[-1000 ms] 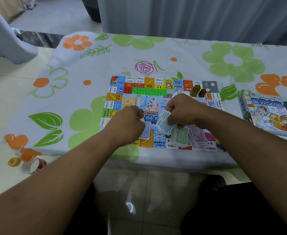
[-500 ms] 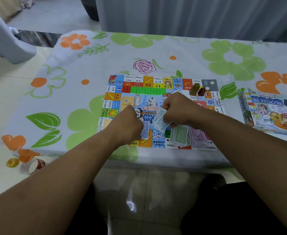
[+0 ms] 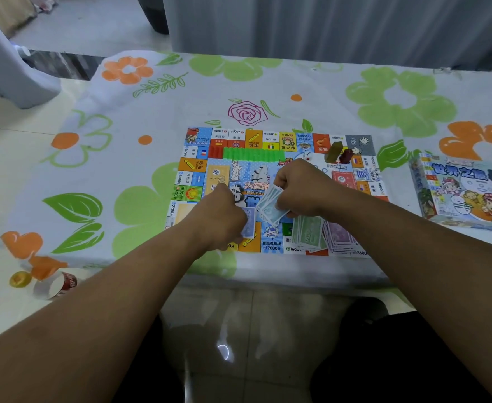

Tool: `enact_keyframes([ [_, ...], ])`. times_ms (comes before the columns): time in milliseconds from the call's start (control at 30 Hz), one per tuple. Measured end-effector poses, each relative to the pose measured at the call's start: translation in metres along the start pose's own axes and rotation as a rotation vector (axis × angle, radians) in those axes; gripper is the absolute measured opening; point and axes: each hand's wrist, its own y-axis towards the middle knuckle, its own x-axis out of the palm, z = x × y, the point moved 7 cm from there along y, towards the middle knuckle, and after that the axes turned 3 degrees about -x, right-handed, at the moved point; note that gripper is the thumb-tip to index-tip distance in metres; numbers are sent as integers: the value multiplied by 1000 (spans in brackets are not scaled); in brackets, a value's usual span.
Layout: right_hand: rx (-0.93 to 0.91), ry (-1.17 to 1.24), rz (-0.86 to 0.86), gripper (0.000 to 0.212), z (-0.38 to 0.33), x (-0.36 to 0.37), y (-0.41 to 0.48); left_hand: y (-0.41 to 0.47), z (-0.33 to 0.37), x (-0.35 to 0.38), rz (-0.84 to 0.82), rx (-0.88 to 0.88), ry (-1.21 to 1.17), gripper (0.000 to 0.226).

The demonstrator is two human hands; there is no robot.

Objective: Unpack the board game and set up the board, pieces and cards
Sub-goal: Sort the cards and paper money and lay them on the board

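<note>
The colourful rectangular paper game board (image 3: 198,170) is lying flat on the flower-printed tabletop (image 3: 122,158), close to its near edge. Both bare hands are hovering over the near half of the board.

The left hand (image 3: 221,213) is curling its fingers, and its grip is holding a single blue-violet paper note (image 3: 249,225) over the board's near row of squares. Just to its right, the right hand (image 3: 300,187) is pinching a fanned bunch of pale blue paper notes (image 3: 271,205), its grip closed around their right ends while the fan is pointing left towards the other hand.

A stack of green paper notes (image 3: 307,234) is lying on the board's near edge below the right wrist, and a stack of purple paper notes (image 3: 340,235) is lying just beside it on the right.

Along the far side of the board, a row of green plastic houses (image 3: 253,154) is standing, with a short row of red plastic pieces (image 3: 215,151) touching its left end. Near the far right corner an olive plastic block (image 3: 334,151) and a dark red plastic block (image 3: 346,155) are standing side by side.

The printed cardboard game box (image 3: 465,193) is sitting on the tabletop, well apart to the right. A paper cup (image 3: 55,285) is lying on the floor at the left.
</note>
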Motion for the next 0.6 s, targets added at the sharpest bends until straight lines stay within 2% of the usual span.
enact_keyframes([
  [333,20,17,20,27,0,0,0,5,-4,1,-12,0,29,45],
  [400,17,15,15,26,-1,0,-1,7,-4,1,-39,23,52,32],
  [467,18,18,17,24,-1,-1,-1,-3,-3,4,-161,-13,110,11],
  [533,19,21,13,25,0,0,0,-5,2,6,-199,76,300,19],
  [600,27,18,13,29,1,1,0,-4,6,5,-170,134,389,6],
])
